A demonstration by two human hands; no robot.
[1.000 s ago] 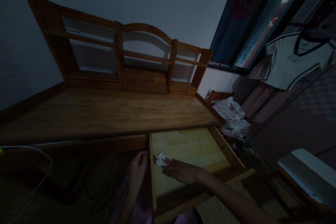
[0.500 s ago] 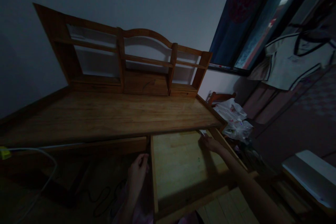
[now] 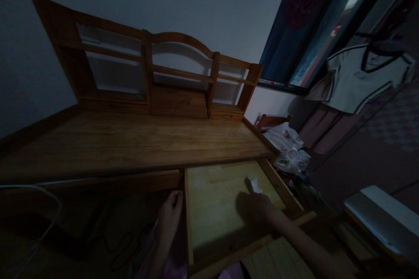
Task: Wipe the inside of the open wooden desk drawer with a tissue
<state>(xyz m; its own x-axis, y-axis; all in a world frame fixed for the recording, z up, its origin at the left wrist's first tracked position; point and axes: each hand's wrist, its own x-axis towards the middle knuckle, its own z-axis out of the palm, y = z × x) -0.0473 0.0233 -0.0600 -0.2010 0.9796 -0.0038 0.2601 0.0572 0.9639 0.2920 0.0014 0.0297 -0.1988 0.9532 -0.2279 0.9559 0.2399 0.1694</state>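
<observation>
Dimly lit: small crumpled white tissue (image 3: 255, 185) pinched at right hand's (image 3: 256, 207) fingertips, over pale wooden pulled-out drawer (image 3: 212, 209).

Tissue: one, wrinkled, bright against drawer's light plank floor, toward right wall, under front edge of long brown wooden desk (image 3: 131, 139). Two hands: right closed on tissue, left hand (image 3: 169, 216) curled loosely against drawer's outer left side, gripping nothing. One three-bay wooden shelf hutch (image 3: 147, 74) on desk; white plastic bags (image 3: 288, 148) beyond. No legible writing.
</observation>
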